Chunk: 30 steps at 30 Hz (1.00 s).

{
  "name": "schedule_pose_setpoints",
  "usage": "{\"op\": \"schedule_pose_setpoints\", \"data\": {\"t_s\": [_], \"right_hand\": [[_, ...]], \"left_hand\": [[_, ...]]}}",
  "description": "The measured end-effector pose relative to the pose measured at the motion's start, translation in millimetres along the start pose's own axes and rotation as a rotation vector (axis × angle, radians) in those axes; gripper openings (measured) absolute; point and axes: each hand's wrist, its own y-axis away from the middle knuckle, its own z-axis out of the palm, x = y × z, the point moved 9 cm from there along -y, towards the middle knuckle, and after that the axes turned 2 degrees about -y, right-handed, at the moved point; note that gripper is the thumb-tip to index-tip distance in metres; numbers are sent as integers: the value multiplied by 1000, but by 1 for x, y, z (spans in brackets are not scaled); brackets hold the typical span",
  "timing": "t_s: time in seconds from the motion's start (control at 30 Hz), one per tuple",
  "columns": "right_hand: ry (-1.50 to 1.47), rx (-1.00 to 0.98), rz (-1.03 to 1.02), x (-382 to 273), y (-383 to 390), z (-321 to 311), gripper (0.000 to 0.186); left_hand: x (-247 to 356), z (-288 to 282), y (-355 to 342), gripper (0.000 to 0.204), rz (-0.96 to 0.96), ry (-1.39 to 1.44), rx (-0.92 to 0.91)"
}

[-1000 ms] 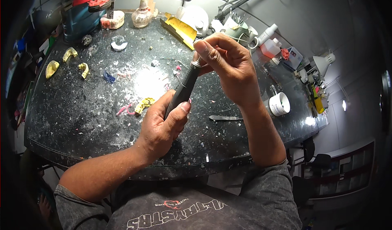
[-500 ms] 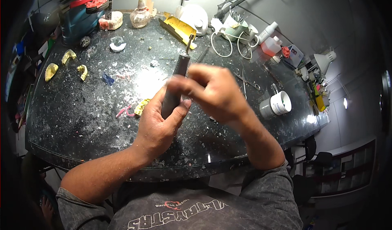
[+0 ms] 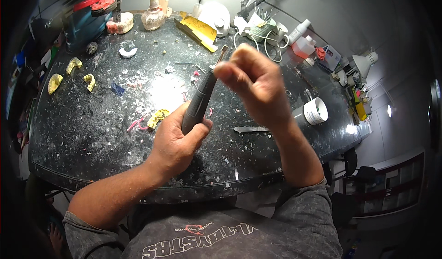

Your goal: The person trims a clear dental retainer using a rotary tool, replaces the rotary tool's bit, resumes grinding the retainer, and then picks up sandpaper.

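Observation:
My left hand (image 3: 175, 144) is closed around the lower body of a dark grey, pen-shaped handpiece (image 3: 200, 100), which leans up and to the right. A thin metal tip (image 3: 223, 53) with a broader, brownish end sticks out of its top. Curled in with thumb against forefinger, my right hand (image 3: 260, 86) is at the handpiece's upper collar and overlaps it in view. Whether the fingers pinch the collar or a small piece beside it is hidden. Left of my left hand lies a yellow dental piece (image 3: 158, 118), with pink strips (image 3: 137, 124) beside it.
A metal spatula (image 3: 250, 129) lies under my right wrist, near a white cup (image 3: 315, 111). Yellow dental casts (image 3: 55, 83) rest at the left. Along the back stand a glass bottle (image 3: 153, 17), a yellow tray (image 3: 198, 30) and a green holder of tools (image 3: 263, 31).
My right hand has moved up and right, from the middle of the handpiece to its top end. The handpiece tilts further right in my left hand, and the spatula has come into view.

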Motion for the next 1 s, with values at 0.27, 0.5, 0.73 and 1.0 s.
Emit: {"op": "schedule_pose_setpoints", "data": {"t_s": [0.27,0.5,0.73,1.0], "right_hand": [[86,16,79,5,-4,-11,23],[-90,36,32,2,-7,-5,21],[98,-6,90,3,-7,-5,22],[-361,61,-58,10,-18,-18,22]], "left_hand": [[0,2,1,10,18,4,10],[-2,-1,4,13,-46,-26,7],[-1,4,3,11,15,-58,13],[0,4,6,12,-39,99,-39]]}}
